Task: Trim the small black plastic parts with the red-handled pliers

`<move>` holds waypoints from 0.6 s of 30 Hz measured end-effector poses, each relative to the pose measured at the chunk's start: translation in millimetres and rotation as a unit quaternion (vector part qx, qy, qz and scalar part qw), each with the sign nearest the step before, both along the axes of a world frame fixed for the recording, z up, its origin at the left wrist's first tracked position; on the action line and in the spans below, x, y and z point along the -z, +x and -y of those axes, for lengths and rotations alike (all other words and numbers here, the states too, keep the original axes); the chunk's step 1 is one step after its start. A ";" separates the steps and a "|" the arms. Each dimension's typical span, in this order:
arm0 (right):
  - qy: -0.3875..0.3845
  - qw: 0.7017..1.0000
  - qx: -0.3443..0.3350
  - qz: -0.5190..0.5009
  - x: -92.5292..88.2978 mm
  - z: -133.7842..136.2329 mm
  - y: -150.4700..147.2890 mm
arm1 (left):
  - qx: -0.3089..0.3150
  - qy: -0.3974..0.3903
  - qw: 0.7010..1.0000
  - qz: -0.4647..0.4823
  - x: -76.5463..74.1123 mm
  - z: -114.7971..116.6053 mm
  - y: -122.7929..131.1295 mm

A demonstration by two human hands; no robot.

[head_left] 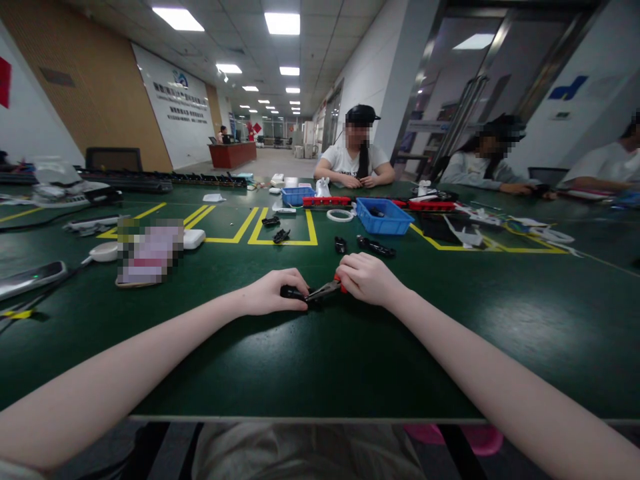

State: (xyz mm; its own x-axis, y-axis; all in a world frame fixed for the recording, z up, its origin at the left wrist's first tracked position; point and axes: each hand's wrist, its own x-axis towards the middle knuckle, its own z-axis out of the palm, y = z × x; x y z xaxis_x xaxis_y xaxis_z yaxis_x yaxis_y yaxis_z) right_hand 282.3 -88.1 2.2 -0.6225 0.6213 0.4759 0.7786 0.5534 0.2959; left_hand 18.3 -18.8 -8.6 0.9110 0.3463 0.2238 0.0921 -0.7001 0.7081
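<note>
My left hand (276,292) is closed around a small black plastic part (291,292), holding it low over the green table (340,373). From the right, my right hand (369,279) grips needle-nose pliers (326,289) by their red handles. The pliers' metal jaws point left and meet the black part's right end; whether they bite on it I cannot tell. Just beyond my right hand lie a longer black part (376,247) and a short black piece (341,245). Two more small black pieces (281,236) rest inside a yellow-taped outline farther off.
A blue bin (384,217) and a roll of white tape (340,215) stand beyond my hands. At left are a phone (150,253), a white case (194,239) and cables. Across the table sits a person (357,157); others work at the right.
</note>
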 end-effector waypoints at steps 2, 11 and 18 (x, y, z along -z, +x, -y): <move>0.000 1.000 -0.004 -0.003 -0.8 1.0 -0.2 | 0.001 0.003 1.000 0.001 0.1 -0.1 -0.1; 0.015 1.000 -0.015 -0.007 -3.2 2.4 -0.6 | 0.001 0.004 1.000 0.008 -0.3 1.2 0.5; 0.043 0.998 -0.019 -0.031 -3.0 2.2 2.4 | 0.003 -0.001 1.000 0.017 0.3 1.6 0.1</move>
